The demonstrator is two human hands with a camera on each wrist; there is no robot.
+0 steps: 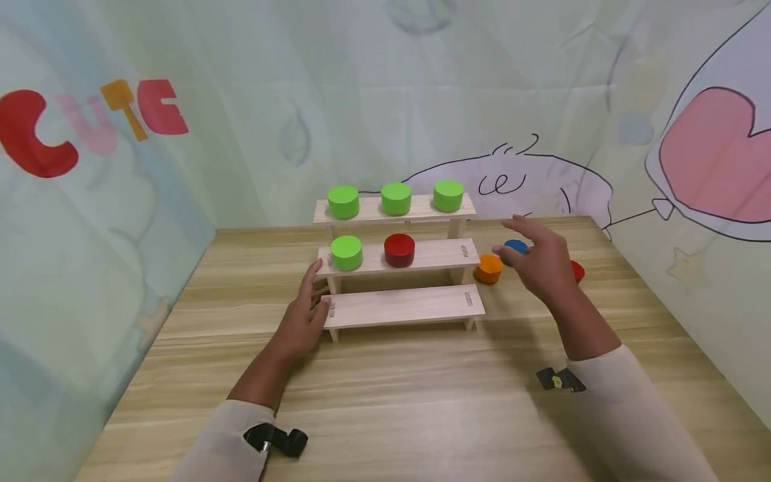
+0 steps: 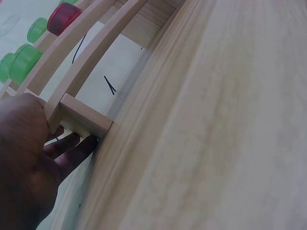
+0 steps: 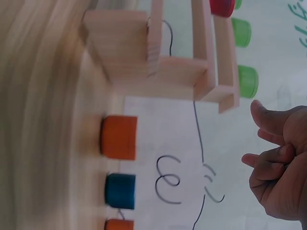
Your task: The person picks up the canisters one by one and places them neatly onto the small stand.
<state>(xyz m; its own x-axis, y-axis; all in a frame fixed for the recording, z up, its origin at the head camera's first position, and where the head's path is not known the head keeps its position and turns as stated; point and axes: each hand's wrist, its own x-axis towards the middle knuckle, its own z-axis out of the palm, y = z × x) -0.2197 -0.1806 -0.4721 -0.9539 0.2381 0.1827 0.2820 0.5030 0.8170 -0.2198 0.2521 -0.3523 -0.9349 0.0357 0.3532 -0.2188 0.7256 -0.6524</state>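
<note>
A three-step wooden rack (image 1: 402, 306) stands on the table. Three green round blocks (image 1: 395, 199) sit along its top step; the middle step bears one green block (image 1: 346, 253) at its left end and a red block (image 1: 399, 250) at mid-length. No block lies on the lowest step. My left hand (image 1: 301, 325) touches the rack's left end, fingers fairly straight, some reaching along the end panel (image 2: 86, 116). My right hand (image 1: 542, 261) hovers right of the rack with thumb and forefinger apart, holding nothing. In the right wrist view, this hand's other fingers (image 3: 271, 167) bend loosely.
Right of the rack on the table stand an orange block (image 1: 488, 269) and a blue block (image 1: 516, 250), the latter partly covered by my right hand. A red block (image 1: 577, 271) shows beyond the right wrist. Printed cloth walls (image 1: 271, 167) enclose the table's back and sides.
</note>
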